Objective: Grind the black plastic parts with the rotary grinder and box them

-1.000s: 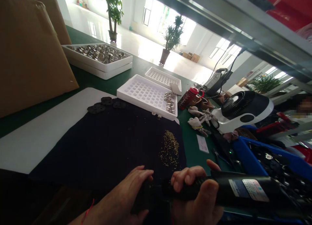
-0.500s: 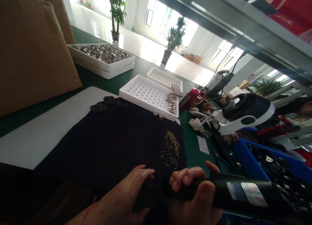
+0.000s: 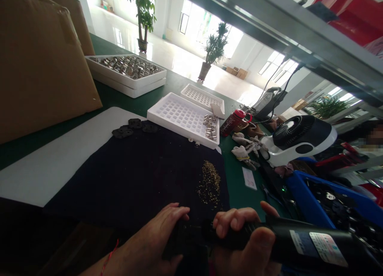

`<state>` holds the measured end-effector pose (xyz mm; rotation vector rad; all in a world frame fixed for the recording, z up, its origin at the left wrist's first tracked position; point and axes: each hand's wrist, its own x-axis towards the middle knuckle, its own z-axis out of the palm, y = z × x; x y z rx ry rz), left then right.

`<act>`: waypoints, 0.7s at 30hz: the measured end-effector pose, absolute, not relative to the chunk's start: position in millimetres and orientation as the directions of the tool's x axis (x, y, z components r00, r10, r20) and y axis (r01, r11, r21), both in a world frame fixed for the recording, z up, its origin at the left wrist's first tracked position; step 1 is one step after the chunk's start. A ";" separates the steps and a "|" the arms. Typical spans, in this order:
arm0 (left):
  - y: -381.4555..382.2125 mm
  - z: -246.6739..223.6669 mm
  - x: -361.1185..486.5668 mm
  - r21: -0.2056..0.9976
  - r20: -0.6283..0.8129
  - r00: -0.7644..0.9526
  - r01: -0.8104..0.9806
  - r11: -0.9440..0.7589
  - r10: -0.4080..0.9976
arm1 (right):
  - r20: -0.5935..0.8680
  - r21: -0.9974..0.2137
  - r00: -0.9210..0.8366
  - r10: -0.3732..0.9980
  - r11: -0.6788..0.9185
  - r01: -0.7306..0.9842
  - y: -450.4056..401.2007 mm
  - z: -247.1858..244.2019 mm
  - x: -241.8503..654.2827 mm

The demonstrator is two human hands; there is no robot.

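My right hand (image 3: 245,240) is wrapped round a black electric screwdriver (image 3: 284,238) with stickers on its body. The tool lies roughly level, its tip end toward my left hand (image 3: 161,232). Between the fingers and thumb of that hand is a black part (image 3: 181,238), mostly lost in shadow, so its shape is hard to make out. Just beyond the hands, a scattered pile of tiny brass-coloured screws (image 3: 211,180) rests on the dark cloth (image 3: 134,180). Several flat black pieces (image 3: 134,123) lie at the cloth's far edge.
A white tray (image 3: 173,112) holds some metal pieces at its right end. Behind stand another tray of metal pieces (image 3: 131,84) and a cardboard box (image 3: 44,72). To the right are a red bottle (image 3: 232,122), gloves (image 3: 243,150), a fan (image 3: 296,138) and a blue bin (image 3: 311,196).
My right hand and the screwdriver have shifted a little to the right, away from my left hand. The left hand stays in place with the black part.
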<state>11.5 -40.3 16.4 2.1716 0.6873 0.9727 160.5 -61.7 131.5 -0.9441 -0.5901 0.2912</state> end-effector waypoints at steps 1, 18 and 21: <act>-40.5 15.5 11.9 0.740 0.451 0.579 0.184 -0.647 0.680 | 0.342 -0.827 0.817 0.465 0.562 0.026 -62.5 133.0 161.4; -38.6 24.5 12.0 0.724 0.488 0.552 0.176 -0.667 0.676 | 0.326 -0.819 0.834 0.445 0.574 0.014 -66.9 133.5 164.8; -38.6 28.6 11.7 0.723 0.481 0.562 0.179 -0.667 0.673 | 0.339 -0.814 0.836 0.431 0.580 0.030 -67.7 134.0 164.5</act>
